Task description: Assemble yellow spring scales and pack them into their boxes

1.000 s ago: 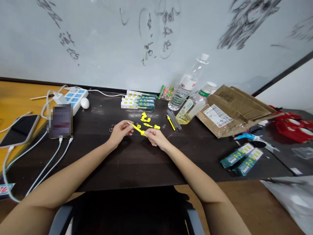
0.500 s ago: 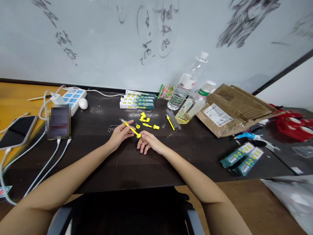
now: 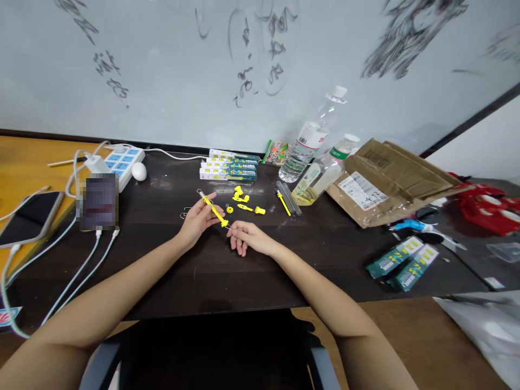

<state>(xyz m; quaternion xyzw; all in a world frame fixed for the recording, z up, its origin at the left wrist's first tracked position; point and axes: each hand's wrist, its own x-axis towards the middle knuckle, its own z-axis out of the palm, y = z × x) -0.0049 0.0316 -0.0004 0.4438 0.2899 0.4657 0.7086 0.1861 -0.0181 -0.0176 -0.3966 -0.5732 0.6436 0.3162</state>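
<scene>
While the left hand (image 3: 197, 218) pinches a slim yellow tool (image 3: 215, 212) between thumb and fingertips, the tool slants from its metal hook end at about ten o'clock down to four o'clock, where a thin wire or needle pokes out towards the right hand (image 3: 248, 236). That right hand rests on the dark table (image 3: 211, 271) with its fingers loosely curled; its fingertips meet the thin wire end, though from the head view I cannot tell whether they actually grip it or only touch. Both hands sit close together, near the middle of the table.

At one o'clock from the hands lie several loose yellow parts (image 3: 242, 200), just beyond reach of the fingertips, and further at twelve o'clock a stack of green and yellow boxes (image 3: 228, 166). Two clear bottles (image 3: 312, 157) lean at two o'clock beside a flattened cardboard package (image 3: 390, 173). A white power strip (image 3: 122, 162) sits at ten o'clock.

To my eye, steadying the tool with the left hand and keeping the right fingertips light on the fine tip would serve best, since so thin a piece looks easy to bend or drop
</scene>
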